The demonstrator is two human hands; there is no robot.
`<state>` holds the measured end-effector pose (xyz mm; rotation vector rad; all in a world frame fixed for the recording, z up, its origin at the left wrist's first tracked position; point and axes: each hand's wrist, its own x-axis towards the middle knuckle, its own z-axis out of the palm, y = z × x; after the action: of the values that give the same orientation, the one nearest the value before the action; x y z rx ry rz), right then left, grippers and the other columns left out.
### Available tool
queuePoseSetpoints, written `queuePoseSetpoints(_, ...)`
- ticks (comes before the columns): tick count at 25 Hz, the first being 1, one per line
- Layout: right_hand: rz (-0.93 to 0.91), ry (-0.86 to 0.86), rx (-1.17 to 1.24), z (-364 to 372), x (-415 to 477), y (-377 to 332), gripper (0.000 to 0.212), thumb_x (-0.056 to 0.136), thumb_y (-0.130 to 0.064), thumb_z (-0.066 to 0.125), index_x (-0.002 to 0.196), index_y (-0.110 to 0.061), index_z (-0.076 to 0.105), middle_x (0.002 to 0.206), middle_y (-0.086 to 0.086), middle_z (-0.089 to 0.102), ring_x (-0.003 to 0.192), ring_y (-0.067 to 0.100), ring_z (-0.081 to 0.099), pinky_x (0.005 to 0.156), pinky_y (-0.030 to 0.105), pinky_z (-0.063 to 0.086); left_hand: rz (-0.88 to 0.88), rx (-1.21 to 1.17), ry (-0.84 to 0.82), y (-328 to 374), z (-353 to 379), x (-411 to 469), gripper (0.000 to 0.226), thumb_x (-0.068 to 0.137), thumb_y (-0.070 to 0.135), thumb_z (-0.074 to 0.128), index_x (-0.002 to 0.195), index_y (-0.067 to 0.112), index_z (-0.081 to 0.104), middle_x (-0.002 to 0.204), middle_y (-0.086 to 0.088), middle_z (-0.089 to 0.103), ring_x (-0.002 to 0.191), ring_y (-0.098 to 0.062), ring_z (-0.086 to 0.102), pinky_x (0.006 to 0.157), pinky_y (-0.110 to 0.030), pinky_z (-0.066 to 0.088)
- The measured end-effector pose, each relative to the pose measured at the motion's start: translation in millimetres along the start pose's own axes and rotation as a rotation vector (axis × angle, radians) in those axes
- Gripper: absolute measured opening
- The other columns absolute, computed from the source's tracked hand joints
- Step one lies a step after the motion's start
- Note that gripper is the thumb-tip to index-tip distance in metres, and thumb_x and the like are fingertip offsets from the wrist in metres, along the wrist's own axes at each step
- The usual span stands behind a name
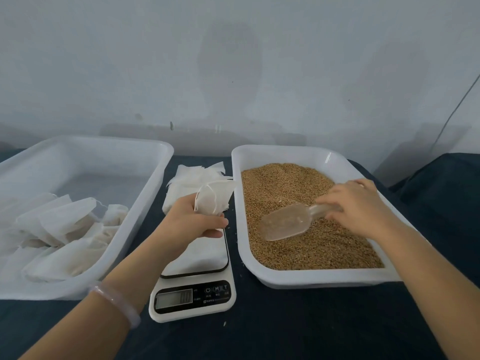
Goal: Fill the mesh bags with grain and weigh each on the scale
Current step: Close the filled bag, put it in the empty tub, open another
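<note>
Where a pale wall (233, 61) is met by the dark table (285, 320), "M" and "T" are read on the scale (223, 305); a mesh bag (215, 196) is clutched by the left grip (192, 219), a scoop (283, 224) by the right grip (355, 203).

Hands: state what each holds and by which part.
Left hand grips a mesh bag by its lower end; right hand holds the clear scoop by its handle.

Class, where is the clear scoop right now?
Head view, right of centre: the scoop rests on the grain in the right tray, held by the right hand.

scoop (284, 223): clear plastic | trays (309, 278): glossy white plastic | tablecloth (285, 331): dark cloth
</note>
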<state>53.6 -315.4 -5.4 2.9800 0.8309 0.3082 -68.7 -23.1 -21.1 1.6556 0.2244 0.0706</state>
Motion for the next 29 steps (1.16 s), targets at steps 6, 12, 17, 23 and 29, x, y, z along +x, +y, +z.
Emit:
queuePoseSetpoints(6,0.101,-0.118,0.245,3.0,-15.2,16.5,0.044,0.075,-0.035,0.073,0.105,-0.056,0.05,0.091,-0.031,0.055,0.105,0.006,0.051,0.107,0.039,0.021,0.046,0.164,0.099,11.4,14.4,10.1,0.032,0.074,-0.002,0.073,0.099,0.014,0.063,0.087,-0.009,0.066,0.072,-0.02,0.065,0.057,-0.026,0.055)
queuePoseSetpoints(12,0.231,-0.174,0.375,-23.1,-32.1,41.5,0.043,0.08,-0.032,0.072,0.12,-0.042,0.058,0.117,-0.014,0.062,0.117,0.013,0.05,0.11,0.041,0.026,0.145,0.398,0.167,20.2,32.5,24.2,0.032,0.072,0.003,0.072,0.081,0.031,0.058,0.081,-0.002,0.064,0.051,-0.011,0.064,0.056,-0.029,0.056)
queuePoseSetpoints(17,0.159,-0.08,0.533,-72.5,-40.5,50.6,0.039,0.079,-0.032,0.071,0.104,-0.056,0.054,0.102,-0.028,0.061,0.094,-0.015,0.052,0.092,0.016,0.038,0.228,0.488,0.178,19.8,49.8,35.3,0.019,0.073,0.009,0.071,0.081,0.021,0.059,0.074,-0.001,0.06,0.066,-0.022,0.06,0.055,-0.032,0.051)
queuePoseSetpoints(23,0.145,0.013,0.522,-100.7,-46.3,53.0,0.04,0.076,-0.034,0.072,0.096,-0.063,0.054,0.09,-0.042,0.054,0.08,-0.032,0.045,0.073,0.005,0.031,0.182,0.374,0.017,26.4,71.4,37.0,0.047,0.074,0.056,0.068,0.094,0.017,0.051,0.081,-0.003,0.063,0.068,-0.016,0.062,0.053,-0.032,0.052)
queuePoseSetpoints(29,0.179,0.006,0.533,-100.4,-55.4,58.1,0.04,0.076,-0.031,0.074,0.098,-0.06,0.058,0.095,-0.037,0.06,0.09,-0.025,0.048,0.086,0.016,0.037,0.091,0.107,-0.058,28.9,84.2,36.1,0.031,0.097,0.038,0.047,0.082,0.016,0.063,0.062,-0.004,0.064,0.043,-0.008,0.055,0.04,-0.02,0.044)
